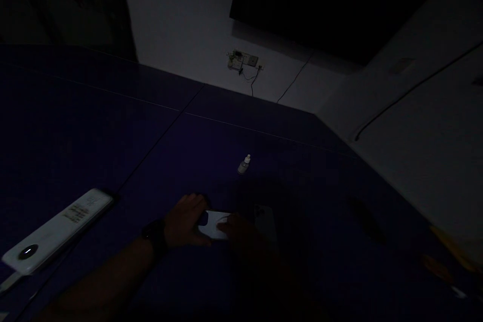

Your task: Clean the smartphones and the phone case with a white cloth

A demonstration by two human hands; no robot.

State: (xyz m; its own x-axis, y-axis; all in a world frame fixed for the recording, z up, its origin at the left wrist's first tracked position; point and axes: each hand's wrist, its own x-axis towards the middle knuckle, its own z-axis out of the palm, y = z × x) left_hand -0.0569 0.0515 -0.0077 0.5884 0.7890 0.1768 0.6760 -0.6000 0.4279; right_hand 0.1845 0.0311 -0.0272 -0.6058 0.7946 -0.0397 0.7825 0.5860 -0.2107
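A pale case (212, 224), with a dark cutout near its left end, is between the two hands, on or just above the blue surface (211, 146), well short of the far edge; the gloom hides whether it touches. The left hand (184, 221) is partly closed, its thumb along the case's lower side and its fingers toward the upper left corner, so it seems to have that end in a light hold. The right hand (238, 230) is bent over the right end, a fingertip on the pale face; whether it grips the case or only presses on it, I cannot tell.

For steady handling, the left hand would do best to hold only the rim, clear of the cutout, with the case level. The right fingertip should press lightly and evenly, since a hard push at one end could tip or bend it. More light would help, as the right forearm is almost lost in shadow.

Just right of the right hand lies a phone (265, 222), camera end toward the far edge; the right elbow and wrist should pass clear of it. Beyond the case, toward the far edge, is a small bottle (243, 165). A watch (154, 235) is on the left wrist. Well to the left, a long white slab (56, 229) lies aslant. At the far edge rises a wall (181, 20) with sockets (251, 60)
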